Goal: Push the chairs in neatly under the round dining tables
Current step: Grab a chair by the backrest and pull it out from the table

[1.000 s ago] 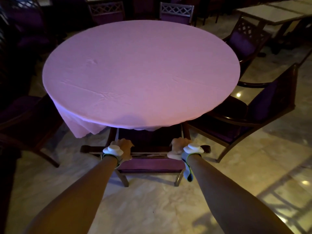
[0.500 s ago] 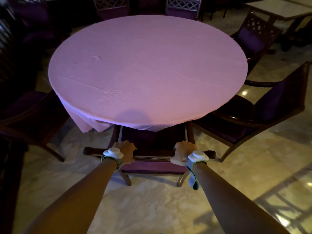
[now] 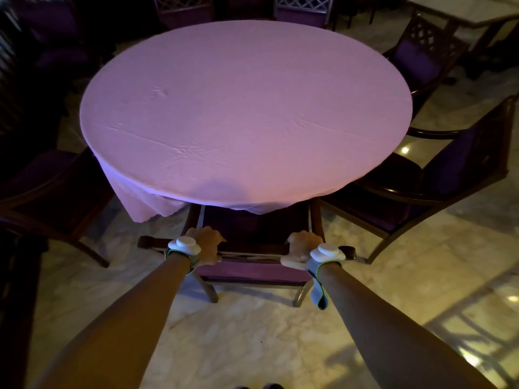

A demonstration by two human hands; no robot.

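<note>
While both hands clamp its top rail, the near chair (image 3: 252,269) faces the round bench (image 3: 233,113), seat partly under the cloth's hem.

The left hand (image 3: 206,244) and the right hand (image 3: 302,248) are each curled tight around the dark wooden rail of the chair's back, which runs left to right, square to the person's outstretched arms; its purple upholstered seat points away toward the bench's centre. White puck-shaped devices sit on grey straps at both wrists. A smooth pink tablecloth (image 3: 140,197) with faint creases drapes lower at the near left edge. Another dark-framed armchair (image 3: 438,175) with purple padding stands angled at the right, near the bench, on a glossy pale marble floor (image 3: 252,341).
</note>
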